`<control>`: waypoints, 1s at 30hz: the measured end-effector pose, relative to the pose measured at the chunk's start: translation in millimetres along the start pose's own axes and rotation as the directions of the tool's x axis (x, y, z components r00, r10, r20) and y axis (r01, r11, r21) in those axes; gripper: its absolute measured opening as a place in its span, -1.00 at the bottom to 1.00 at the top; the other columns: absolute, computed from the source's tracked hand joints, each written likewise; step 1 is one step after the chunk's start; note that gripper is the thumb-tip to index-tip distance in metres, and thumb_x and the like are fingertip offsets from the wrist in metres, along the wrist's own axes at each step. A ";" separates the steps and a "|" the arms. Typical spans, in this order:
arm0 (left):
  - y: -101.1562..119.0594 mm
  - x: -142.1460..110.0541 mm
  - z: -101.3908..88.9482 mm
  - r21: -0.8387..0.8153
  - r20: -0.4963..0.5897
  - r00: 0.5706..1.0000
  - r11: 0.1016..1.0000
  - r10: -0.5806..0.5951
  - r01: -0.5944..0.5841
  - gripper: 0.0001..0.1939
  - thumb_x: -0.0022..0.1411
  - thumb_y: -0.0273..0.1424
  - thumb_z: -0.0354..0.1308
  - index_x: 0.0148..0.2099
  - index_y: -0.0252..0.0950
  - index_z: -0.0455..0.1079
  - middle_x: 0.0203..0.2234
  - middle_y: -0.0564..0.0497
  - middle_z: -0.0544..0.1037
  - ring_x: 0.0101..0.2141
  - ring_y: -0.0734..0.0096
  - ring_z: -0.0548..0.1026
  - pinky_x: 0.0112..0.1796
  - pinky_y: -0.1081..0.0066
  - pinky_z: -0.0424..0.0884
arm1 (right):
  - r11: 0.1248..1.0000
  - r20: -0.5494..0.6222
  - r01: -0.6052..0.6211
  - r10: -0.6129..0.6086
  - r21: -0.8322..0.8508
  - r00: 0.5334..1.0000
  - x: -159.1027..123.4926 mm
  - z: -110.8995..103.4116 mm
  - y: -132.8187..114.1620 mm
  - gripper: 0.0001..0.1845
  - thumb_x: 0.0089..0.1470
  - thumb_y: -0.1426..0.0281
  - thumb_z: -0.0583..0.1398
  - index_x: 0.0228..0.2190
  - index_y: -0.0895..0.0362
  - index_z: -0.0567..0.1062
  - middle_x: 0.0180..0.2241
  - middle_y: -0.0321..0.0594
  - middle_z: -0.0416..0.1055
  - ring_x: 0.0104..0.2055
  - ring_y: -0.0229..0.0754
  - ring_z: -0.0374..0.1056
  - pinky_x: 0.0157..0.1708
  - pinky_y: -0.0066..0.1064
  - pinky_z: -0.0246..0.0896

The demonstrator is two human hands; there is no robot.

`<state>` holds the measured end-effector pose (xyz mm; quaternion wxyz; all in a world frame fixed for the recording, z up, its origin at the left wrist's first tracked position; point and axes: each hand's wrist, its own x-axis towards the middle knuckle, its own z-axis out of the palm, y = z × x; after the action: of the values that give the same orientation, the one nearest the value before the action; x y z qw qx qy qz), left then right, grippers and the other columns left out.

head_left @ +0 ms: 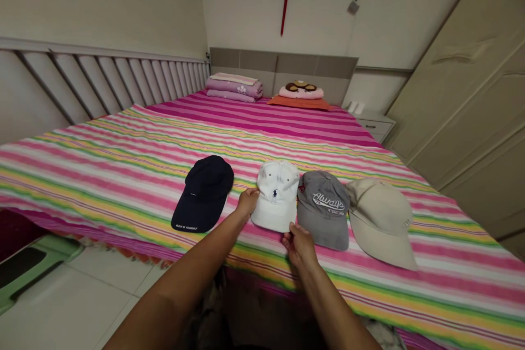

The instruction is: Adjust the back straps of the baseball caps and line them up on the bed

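The single head-worn camera looked forward and down from above and behind the hands (302, 244), close enough that both forearms (200, 262) entered from the lower edge. It faced across the bed (135, 175) toward the headboard (256, 59), well beyond the hands, its wide view taking in the railing (123, 75) to their left and beige doors (459, 115) to their right.

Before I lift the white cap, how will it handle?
The white cap looks like cloth, so probably light. Its soft-looking, unevenly shaded crown may dent if squeezed; the brim, holding an even curve, is likely stiffer.
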<state>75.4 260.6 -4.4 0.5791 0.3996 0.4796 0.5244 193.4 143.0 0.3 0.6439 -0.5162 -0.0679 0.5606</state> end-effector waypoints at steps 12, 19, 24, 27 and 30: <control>-6.1 -42.4 -9.3 0.193 0.051 0.972 0.952 0.231 -0.236 -0.57 -0.29 -0.42 0.32 -0.25 -0.31 0.40 -0.19 -0.12 0.44 -0.02 0.10 0.26 0.02 0.28 0.08 | 0.998 0.088 0.067 -0.067 0.011 0.994 -25.4 -24.7 14.6 -0.62 -0.30 0.44 0.31 -0.41 0.12 0.26 -0.60 -0.40 0.39 -0.60 -0.36 0.36 -0.58 -0.54 0.35; -11.6 -51.5 -8.8 0.425 0.127 0.947 0.847 0.294 -0.320 -0.44 -0.22 -0.37 0.29 -0.10 -0.40 0.31 -0.07 -0.27 0.33 0.02 0.02 0.21 0.05 0.21 0.03 | 0.980 0.088 0.173 -0.165 -0.098 0.982 -33.7 -22.5 20.5 -0.43 -0.30 0.42 0.31 -0.21 0.09 0.20 -0.63 -0.53 0.32 -0.68 -0.37 0.28 -0.72 -0.55 0.24; -12.2 -56.1 -2.2 0.353 0.086 0.949 0.882 0.302 -0.313 -0.49 -0.21 -0.39 0.28 -0.12 -0.31 0.31 -0.09 -0.18 0.34 0.05 0.04 0.17 0.07 0.21 -0.01 | 0.963 0.104 0.222 -0.208 -0.154 0.973 -30.2 -21.2 25.8 -0.45 -0.28 0.37 0.29 -0.20 0.08 0.21 -0.62 -0.54 0.27 -0.68 -0.36 0.28 -0.73 -0.54 0.23; -11.6 -59.2 -0.5 0.342 0.089 0.945 0.882 0.314 -0.325 -0.49 -0.20 -0.40 0.28 -0.12 -0.32 0.31 -0.08 -0.18 0.33 0.05 0.05 0.16 0.07 0.22 0.00 | 0.948 0.108 0.258 -0.241 -0.187 0.964 -26.3 -22.9 30.1 -0.48 -0.25 0.33 0.27 -0.20 0.07 0.20 -0.61 -0.53 0.26 -0.68 -0.36 0.27 -0.74 -0.53 0.21; -9.3 -65.1 -5.9 0.320 0.076 0.950 0.895 0.303 -0.311 -0.50 -0.20 -0.39 0.28 -0.12 -0.35 0.33 -0.08 -0.20 0.34 0.03 0.05 0.21 0.06 0.22 0.04 | 0.927 0.124 0.300 -0.278 -0.225 0.952 -25.6 -27.1 34.8 -0.54 -0.22 0.31 0.25 -0.24 0.07 0.22 -0.59 -0.50 0.27 -0.68 -0.37 0.25 -0.73 -0.53 0.18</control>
<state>72.4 194.7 -5.8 0.4202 0.5671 0.4839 0.5174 179.4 101.2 -25.3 0.6483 -0.5493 -0.2397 0.4696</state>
